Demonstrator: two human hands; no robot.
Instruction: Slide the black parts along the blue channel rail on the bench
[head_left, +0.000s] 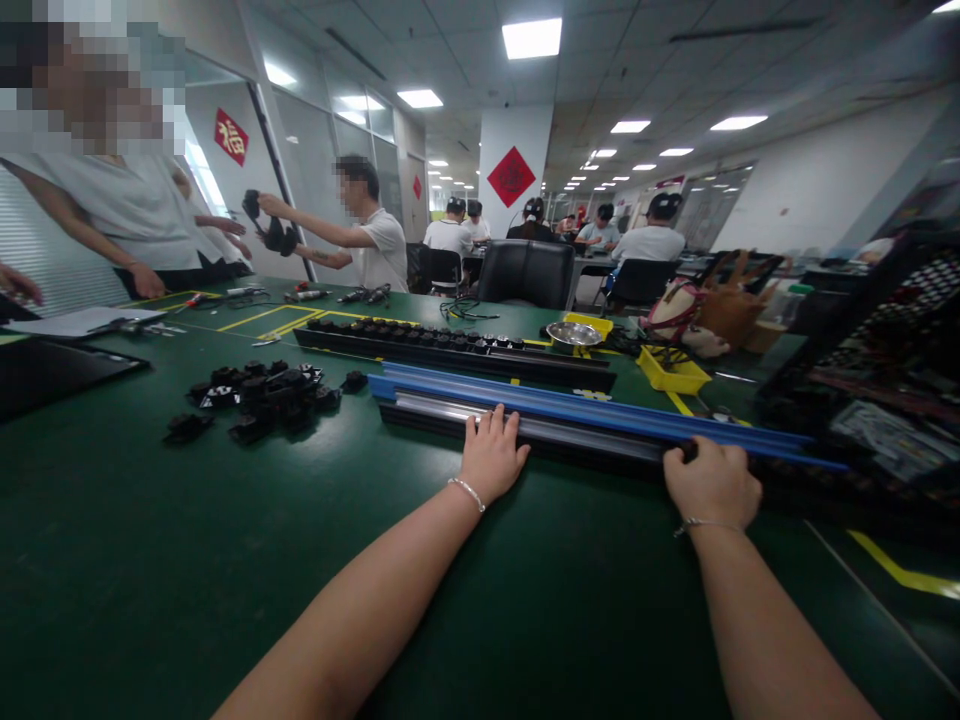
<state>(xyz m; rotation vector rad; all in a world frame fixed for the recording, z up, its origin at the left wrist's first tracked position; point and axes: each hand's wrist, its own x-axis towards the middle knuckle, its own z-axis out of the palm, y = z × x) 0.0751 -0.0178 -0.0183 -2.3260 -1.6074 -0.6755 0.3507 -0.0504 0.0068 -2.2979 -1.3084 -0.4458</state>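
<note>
A long black channel rail [581, 443] with a silvery inside lies across the green table, alongside a long blue rail [622, 410]. My left hand [491, 460], fingers spread, rests on the near edge of the black rail. At the rail's right part, my right hand [712, 485] is closed, its fingers curled round a small black part [688, 450] that is mostly hidden. To the left lies a loose pile of black plastic parts [281, 400]. Farther back, another black rail [450, 358] has a row of similar black parts along it.
A metal bowl [574, 334] and a yellow bin [673, 370] stand behind the rails. Dark mesh equipment [885, 330] is at the right. Pliers and cables lie along the far left edge. Across the table, a person [379, 240] holds up a black device; other people stand at the left.
</note>
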